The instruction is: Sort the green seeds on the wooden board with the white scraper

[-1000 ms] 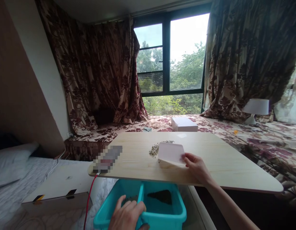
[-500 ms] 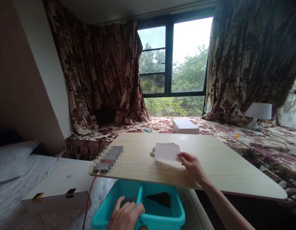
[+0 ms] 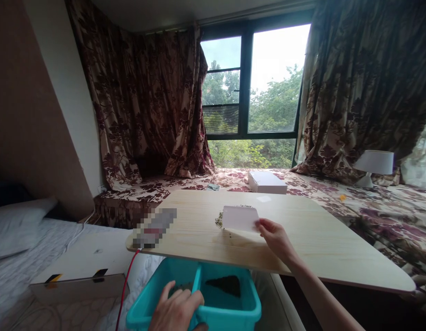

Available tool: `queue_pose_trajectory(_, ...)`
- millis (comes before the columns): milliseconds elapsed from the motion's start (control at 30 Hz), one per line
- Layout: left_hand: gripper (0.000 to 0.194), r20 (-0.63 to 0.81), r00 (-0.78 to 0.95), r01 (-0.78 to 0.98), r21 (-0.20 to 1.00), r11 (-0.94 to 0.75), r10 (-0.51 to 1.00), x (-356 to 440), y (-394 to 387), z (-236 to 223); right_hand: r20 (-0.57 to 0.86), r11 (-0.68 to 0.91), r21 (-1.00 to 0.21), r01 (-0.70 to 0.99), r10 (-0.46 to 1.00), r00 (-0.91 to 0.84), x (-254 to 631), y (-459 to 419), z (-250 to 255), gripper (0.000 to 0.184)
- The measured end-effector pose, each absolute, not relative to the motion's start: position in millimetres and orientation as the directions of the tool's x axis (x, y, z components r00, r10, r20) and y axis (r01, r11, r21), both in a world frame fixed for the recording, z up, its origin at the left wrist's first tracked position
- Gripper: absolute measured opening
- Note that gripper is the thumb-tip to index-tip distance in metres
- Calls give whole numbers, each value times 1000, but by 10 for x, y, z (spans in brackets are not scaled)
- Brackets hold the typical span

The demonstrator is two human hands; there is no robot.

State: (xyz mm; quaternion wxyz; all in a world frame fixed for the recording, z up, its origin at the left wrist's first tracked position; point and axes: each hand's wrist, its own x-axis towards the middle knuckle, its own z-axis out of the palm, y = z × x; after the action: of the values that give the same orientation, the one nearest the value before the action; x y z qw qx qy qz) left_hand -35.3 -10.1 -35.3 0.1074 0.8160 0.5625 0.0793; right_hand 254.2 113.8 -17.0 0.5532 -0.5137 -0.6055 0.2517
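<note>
Left hand is draped over the divider of the teal bin, can't tell if it's actually gripping. Past that, over the worktop, the right hand pinches a white card by its right end, tiny grains peeking out around it. White box sits farther back.

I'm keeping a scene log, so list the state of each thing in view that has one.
White card: held at its right end
Right hand: closed on the card
Turquoise bin: open, dark material in right compartment
Left hand: on the bin, grip unclear
Grains: loose, partly hidden by the card
Curtains: parted
Lamp: upright, lit or not unclear
White box: shut
Carton: shut
</note>
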Motion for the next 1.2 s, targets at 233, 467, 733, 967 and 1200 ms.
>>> queue_pose_trajectory(233,21,-14,355,897,288,-337,935,-370,-121,-301,393,336,-885,322,910,131,2594,1067,-158,31)
queue_pose_trajectory(467,19,3,346,891,312,-329,938,-363,-152,-215,368,294,-894,338,913,177,2687,973,-150,31)
queue_pose_trajectory(733,15,52,340,889,309,-339,939,-348,-195,-204,285,231,-933,277,943,171,2573,728,-142,31)
queue_pose_trajectory(967,15,43,342,882,329,-336,939,-358,-202,-206,308,264,-929,260,940,144,2437,846,-159,33)
queue_pose_trajectory(1200,14,50,344,878,337,-340,938,-389,-201,-208,271,251,-927,280,962,35,2409,785,-247,35)
